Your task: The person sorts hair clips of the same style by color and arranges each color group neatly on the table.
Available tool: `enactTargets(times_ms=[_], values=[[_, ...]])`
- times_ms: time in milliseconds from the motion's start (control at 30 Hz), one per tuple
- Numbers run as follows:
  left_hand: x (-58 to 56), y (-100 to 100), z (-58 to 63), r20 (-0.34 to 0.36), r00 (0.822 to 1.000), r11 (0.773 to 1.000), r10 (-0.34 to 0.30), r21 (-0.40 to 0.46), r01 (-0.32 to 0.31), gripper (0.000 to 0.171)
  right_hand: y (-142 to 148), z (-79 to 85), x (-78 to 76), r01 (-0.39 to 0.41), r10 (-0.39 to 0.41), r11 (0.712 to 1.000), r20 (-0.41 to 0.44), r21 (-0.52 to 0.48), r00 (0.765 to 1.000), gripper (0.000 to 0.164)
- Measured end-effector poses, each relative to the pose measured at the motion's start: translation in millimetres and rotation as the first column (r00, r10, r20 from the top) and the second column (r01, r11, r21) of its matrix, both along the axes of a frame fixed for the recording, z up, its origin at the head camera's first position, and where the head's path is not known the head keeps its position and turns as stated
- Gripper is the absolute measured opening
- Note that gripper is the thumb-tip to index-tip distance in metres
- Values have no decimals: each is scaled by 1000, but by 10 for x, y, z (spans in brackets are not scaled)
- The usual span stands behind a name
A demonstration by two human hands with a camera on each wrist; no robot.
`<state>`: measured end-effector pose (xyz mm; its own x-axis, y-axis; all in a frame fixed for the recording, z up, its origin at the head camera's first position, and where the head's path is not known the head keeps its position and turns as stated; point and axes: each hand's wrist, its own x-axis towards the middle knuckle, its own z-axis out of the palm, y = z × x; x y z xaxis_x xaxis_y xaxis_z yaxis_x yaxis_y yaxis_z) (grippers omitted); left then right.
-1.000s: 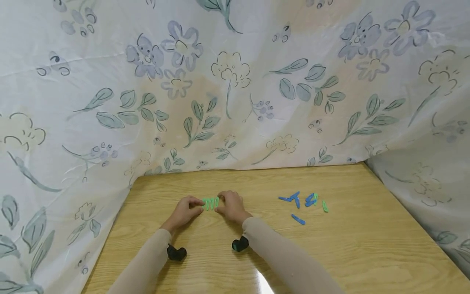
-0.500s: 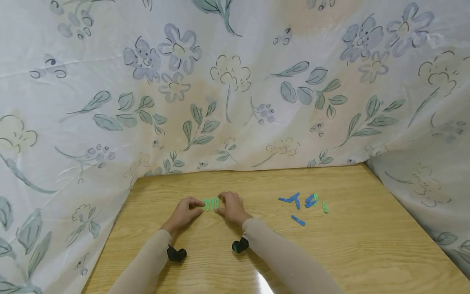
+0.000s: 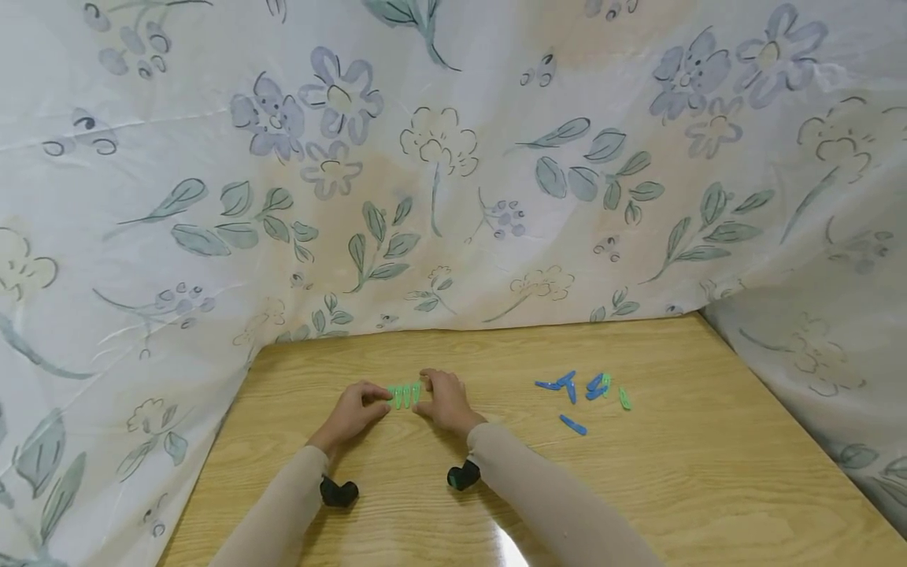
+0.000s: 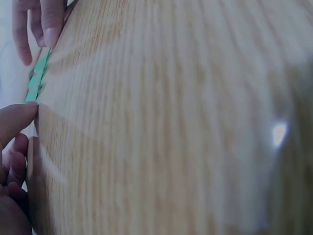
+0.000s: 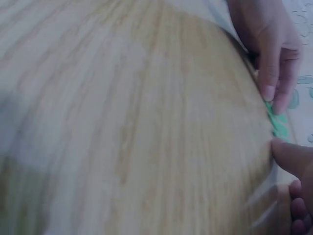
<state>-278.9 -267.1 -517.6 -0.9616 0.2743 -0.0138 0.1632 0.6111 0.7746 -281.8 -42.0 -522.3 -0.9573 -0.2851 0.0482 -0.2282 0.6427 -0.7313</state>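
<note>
Several green snap hair clips (image 3: 404, 396) stand side by side in a short row on the wooden table. At the row's left end, my left hand (image 3: 357, 411) pinches the outermost hair clip with thumb and forefinger. My right hand (image 3: 448, 403) spans the right end, thumb near and forefinger far, holding the last clip by its ends. The left wrist view has the green clips (image 4: 38, 78) between both hands' fingertips. From the right wrist, the left hand's thumb and finger close on one end of the green row (image 5: 279, 126); the other clips there are partly hidden.
To the right lie loose blue hair clips (image 3: 567, 384), another blue clip (image 3: 573, 424) nearer me, and a green clip (image 3: 625, 398). A flowered cloth (image 3: 439, 197) hangs behind the table (image 3: 708, 441) and along its sides. Black wrist cameras (image 3: 464, 476) sit under the sleeves.
Both hands keep their places at the two ends of the green row. The head view shifts slightly; the clips otherwise look the same.
</note>
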Motion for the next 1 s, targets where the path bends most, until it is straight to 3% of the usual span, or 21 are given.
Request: enactTargets(times_ms=[200, 500, 1000], values=[[46, -5, -20, 4, 1000, 1000, 27, -8, -27, 15, 88, -17, 38, -76, 80, 993, 41, -87, 996, 82], [98, 3, -40, 12, 1000, 1000, 29, -8, -29, 16, 223, 77, 93, -174, 187, 972, 73, -155, 980, 78], [130, -10, -43, 8, 1000, 1000, 18, 1, -18, 17, 416, 205, 222, -230, 232, 969, 12, -90, 973, 62]])
